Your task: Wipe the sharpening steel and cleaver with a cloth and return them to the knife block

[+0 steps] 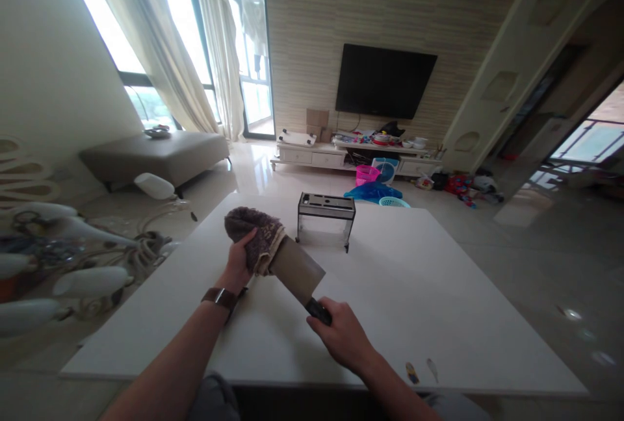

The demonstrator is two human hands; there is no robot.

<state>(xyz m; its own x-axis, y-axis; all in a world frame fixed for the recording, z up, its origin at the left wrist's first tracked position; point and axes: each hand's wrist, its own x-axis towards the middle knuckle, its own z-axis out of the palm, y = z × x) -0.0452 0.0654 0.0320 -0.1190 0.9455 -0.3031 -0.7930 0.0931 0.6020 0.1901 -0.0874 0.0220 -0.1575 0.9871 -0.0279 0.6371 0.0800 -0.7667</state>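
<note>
My right hand [344, 333] is closed round the black handle of a cleaver [297, 270], whose broad blade points up and to the left. In my left hand [238, 262] is a bunched, dark patterned cloth [256, 234] with a pale edge. The cloth covers the far end of the blade, so that end is hidden. Both hands are above a white table [414, 291]. Beyond the blade stands a clear-sided knife block [326, 216] with a slotted dark top; no knife handles show in its slots.
Two small flat items, one yellow and dark [412, 372] and one pale [432, 369], lie near the table's front edge. A chandelier with white shades [92, 281] is on the left. Behind the table are a blue plastic bag [373, 192] and a pink basket [366, 175].
</note>
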